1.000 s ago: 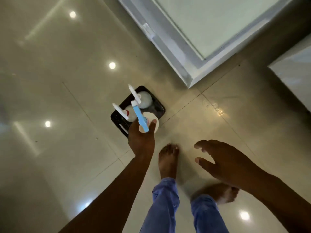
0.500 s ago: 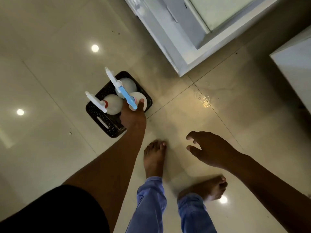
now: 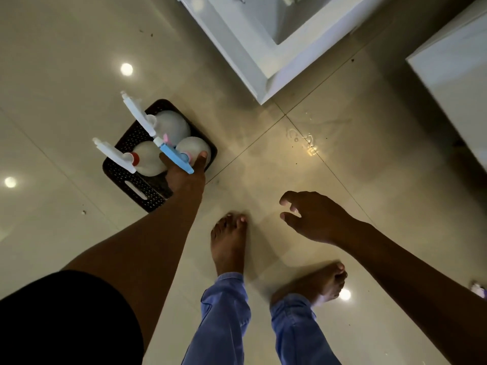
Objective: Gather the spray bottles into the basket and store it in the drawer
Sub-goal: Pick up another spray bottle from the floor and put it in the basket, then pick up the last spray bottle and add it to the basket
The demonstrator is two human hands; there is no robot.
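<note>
Three spray bottles in one basket, carried low over the floor

Three spray bottles stand upright, close together, in one dark perforated basket [image 3: 137, 185]. Count by trigger head: two white, one blue.
- Bottle with white trigger [image 3: 171, 125]: far side of the basket, nozzle pointing up-left.
- Bottle with white trigger and red collar [image 3: 147, 162]: near-left, nozzle also pointing left.
- Bottle with blue trigger [image 3: 193, 147]: right side, pink collar, blue trigger lying across the left hand.

One slot handle shows in the basket's near wall. Basket sits left of centre in the head view, over pale glossy floor tiles [image 3: 342, 167]; whether it touches the floor or hangs just above it cannot be told.

Left hand [image 3: 185, 177]: at the basket's near-right edge, thumb up against the blue-trigger bottle, fingers curled down out of sight behind the trigger. Grip appears to be on the basket rim, not certain.

Right hand [image 3: 311, 219]: free, well apart from the basket, fingers spread and loosely bent, holding nothing.

Two bare feet on the tiles, blue trouser legs above them. One white cabinet [image 3: 263, 61] at top centre, corner pointing toward the person; a second white unit [image 3: 453, 75] at the right edge. Four round light reflections on the floor.
</note>
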